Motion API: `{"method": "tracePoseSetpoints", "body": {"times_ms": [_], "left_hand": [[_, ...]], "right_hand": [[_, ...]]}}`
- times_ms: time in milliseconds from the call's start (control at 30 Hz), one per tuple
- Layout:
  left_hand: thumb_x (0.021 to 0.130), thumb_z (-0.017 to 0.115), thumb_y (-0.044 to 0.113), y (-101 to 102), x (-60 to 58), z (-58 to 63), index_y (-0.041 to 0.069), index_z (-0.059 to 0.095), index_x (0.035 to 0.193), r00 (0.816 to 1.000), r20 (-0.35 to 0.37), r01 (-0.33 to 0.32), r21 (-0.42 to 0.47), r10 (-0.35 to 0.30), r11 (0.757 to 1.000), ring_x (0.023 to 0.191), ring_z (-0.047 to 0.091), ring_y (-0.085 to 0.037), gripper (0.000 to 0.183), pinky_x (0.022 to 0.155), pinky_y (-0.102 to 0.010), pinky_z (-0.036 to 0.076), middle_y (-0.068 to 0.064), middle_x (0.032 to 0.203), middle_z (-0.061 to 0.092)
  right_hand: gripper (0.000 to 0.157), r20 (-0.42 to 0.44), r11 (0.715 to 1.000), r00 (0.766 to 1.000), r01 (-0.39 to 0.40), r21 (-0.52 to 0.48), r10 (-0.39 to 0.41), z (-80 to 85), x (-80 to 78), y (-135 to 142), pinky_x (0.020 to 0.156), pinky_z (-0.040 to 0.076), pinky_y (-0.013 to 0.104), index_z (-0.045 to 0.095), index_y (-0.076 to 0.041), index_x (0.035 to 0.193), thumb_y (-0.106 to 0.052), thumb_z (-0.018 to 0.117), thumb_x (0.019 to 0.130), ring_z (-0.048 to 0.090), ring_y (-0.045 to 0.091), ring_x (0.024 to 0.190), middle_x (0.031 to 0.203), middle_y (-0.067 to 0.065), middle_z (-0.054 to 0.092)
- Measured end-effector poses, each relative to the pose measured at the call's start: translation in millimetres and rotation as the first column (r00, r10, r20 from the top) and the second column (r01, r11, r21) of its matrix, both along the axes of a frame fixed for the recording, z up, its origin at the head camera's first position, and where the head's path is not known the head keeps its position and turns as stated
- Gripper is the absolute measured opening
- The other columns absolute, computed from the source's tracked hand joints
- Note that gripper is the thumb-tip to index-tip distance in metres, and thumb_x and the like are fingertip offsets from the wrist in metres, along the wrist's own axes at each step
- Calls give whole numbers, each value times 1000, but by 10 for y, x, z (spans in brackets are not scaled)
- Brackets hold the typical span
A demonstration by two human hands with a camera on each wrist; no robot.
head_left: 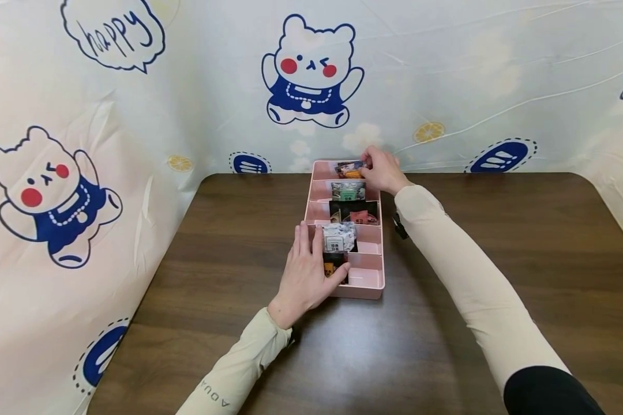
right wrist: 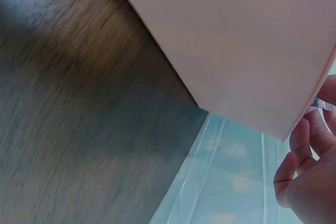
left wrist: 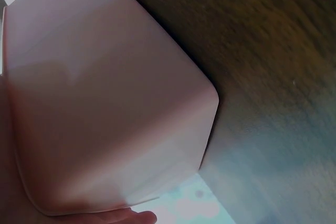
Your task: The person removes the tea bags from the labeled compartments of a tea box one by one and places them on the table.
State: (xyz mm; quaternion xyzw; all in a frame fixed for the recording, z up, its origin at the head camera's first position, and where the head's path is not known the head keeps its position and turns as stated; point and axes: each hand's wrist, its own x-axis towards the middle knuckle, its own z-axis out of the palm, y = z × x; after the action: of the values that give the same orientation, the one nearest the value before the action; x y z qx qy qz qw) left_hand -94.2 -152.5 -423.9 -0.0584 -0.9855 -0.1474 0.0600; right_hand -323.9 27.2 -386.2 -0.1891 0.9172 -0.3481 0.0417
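Note:
A long pink divided box (head_left: 367, 278) stands on the table, with a small packet in each compartment. My left hand (head_left: 305, 276) rests along its near left edge, fingers straight and thumb reaching over a black-and-orange packet (head_left: 330, 267). At the far compartment, my right hand (head_left: 384, 172) pinches the right end of an orange and dark packet (head_left: 349, 170); a sliver of it shows between the fingers in the right wrist view. Between the hands lie a green-labelled packet (head_left: 348, 191), a black packet with a red label (head_left: 360, 217) and a white-grey packet (head_left: 338, 237).
The brown wooden table (head_left: 228, 242) extends around the box. A pale printed cloth (head_left: 228, 86) hangs behind the table and along its left side, close behind the box's far end.

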Motion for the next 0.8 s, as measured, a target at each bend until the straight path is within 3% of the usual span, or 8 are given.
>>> {"method": "tracePoseSetpoints", "body": {"times_ms": [267, 567, 800], "left_hand": [[85, 47, 69, -2, -2, 4, 5, 23, 152, 1000, 14, -6, 7, 6, 1000, 148, 14, -42, 95, 111, -55, 33, -25, 159, 12], [85, 48, 69, 12, 2, 9, 4, 23, 152, 1000, 10, -7, 15, 7, 1000, 148, 14, -41, 96, 110, -56, 33, -24, 159, 12], [85, 49, 68, 7, 5, 10, 3, 25, 151, 1000, -10, -6, 11, 6, 1000, 147, 16, -42, 95, 109, -56, 35, -26, 158, 15]], "right_hand": [[21, -34, 997, 999, -26, 73, 28, 4, 3, 53, 99, 28, 52, 62, -7, 112, -16, 56, 95, 53, 32, 103, 105, 14, 66], [14, -57, 997, 998, -34, 69, 38, -8, 20, 108, 91, 28, 50, 62, -7, 104, -13, 54, 94, 54, 33, 97, 99, 14, 67], [15, -78, 996, 996, -47, 70, 53, 0, 62, 111, 90, 29, 49, 62, -7, 107, -14, 54, 95, 56, 32, 99, 103, 13, 68]]}}
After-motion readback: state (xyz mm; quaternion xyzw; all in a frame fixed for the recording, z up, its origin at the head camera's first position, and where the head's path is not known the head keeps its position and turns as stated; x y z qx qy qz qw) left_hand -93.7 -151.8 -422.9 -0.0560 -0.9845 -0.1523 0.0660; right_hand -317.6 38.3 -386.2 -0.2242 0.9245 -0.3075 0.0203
